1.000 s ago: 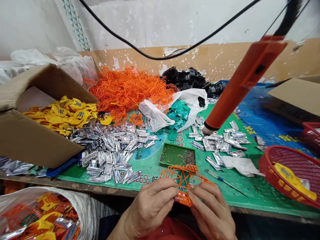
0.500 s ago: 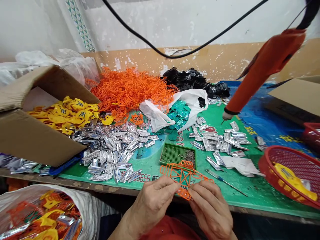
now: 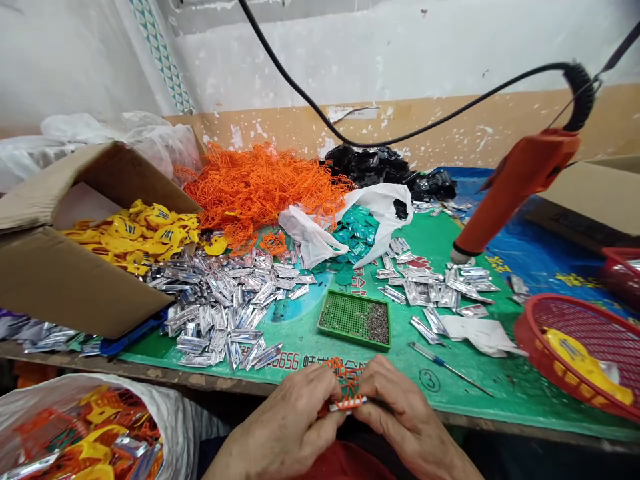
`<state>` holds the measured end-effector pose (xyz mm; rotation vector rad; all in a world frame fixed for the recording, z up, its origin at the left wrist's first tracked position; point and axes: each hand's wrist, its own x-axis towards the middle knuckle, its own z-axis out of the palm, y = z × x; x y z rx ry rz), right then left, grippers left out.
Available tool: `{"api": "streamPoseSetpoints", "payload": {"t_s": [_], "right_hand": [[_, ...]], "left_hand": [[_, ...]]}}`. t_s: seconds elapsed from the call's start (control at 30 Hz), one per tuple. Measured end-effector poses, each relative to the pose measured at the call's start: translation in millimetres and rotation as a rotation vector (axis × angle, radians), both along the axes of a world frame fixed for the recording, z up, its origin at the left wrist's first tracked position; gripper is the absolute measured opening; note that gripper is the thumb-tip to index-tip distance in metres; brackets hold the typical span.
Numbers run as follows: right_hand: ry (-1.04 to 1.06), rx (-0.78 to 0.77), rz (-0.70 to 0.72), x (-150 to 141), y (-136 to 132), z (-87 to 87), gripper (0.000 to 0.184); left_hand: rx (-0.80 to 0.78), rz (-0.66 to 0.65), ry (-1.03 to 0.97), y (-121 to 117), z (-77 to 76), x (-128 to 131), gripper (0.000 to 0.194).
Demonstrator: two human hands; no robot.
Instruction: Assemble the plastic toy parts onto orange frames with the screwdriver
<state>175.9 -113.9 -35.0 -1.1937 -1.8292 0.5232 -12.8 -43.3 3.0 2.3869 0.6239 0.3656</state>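
Observation:
An orange plastic lattice frame [image 3: 349, 392] is held low at the table's front edge, between both hands. My left hand [image 3: 295, 413] is closed on its left side, fingers curled over it. On its right side, my right hand [image 3: 395, 413] grips with thumb and fingers pressed together. A thin whitish edge shows along the frame's near side; what it belongs to I cannot tell. Just beyond the hands lies a green tray [image 3: 330, 328] with small dark screws gathered at its right. A screwdriver [image 3: 450, 368] rests on the table to the right.
Silver pieces [image 3: 220, 307] are heaped at the left, beside a cardboard box [image 3: 85, 287] of yellow parts. Orange frames [image 3: 265, 187] pile up behind. An orange electric screwdriver [image 3: 515, 193] hangs at the right, above a red basket [image 3: 530, 333]. A filled white sack [image 3: 175, 407] stands lower left.
The orange frame has come down and nearer to my body, tilted so that less of it shows. Both hands have closed around it. The hanging electric screwdriver has shifted in view.

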Motion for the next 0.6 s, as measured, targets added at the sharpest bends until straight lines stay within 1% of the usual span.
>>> {"api": "streamPoseSetpoints", "payload": {"t_s": [0.1, 0.2, 0.27, 0.33, 0.47, 0.53, 0.6], "right_hand": [[0.034, -0.067, -0.008, 1.3, 2.7, 0.1, 0.030], [0.090, -0.137, -0.006, 1.6, 6.2, -0.8, 0.030], [0.152, -0.188, 0.001, 1.3, 8.8, -1.7, 0.032], [0.205, -0.247, -0.003, 0.9, 11.3, -3.0, 0.034], [0.352, -0.360, -0.039, 0.0, 13.7, -7.6, 0.027], [0.370, -0.354, -0.054, -0.8, 13.1, -10.5, 0.026], [0.327, -0.304, -0.073, -2.7, 11.8, -12.8, 0.022]], "left_hand": [[-0.085, -0.029, -0.022, 3.5, -7.0, 4.2, 0.010], [-0.127, -0.076, -0.066, 6.4, -10.8, 8.3, 0.021], [-0.190, -0.075, -0.075, 7.6, -11.2, 9.4, 0.028], [-0.310, -0.052, -0.072, 8.8, -11.6, 9.5, 0.030], [-0.602, -0.017, -0.118, 12.5, -15.6, 7.8, 0.029], [-0.706, -0.024, -0.151, 14.9, -17.4, 6.6, 0.024], [-0.737, -0.036, -0.164, 17.2, -17.3, 5.8, 0.021]]}}
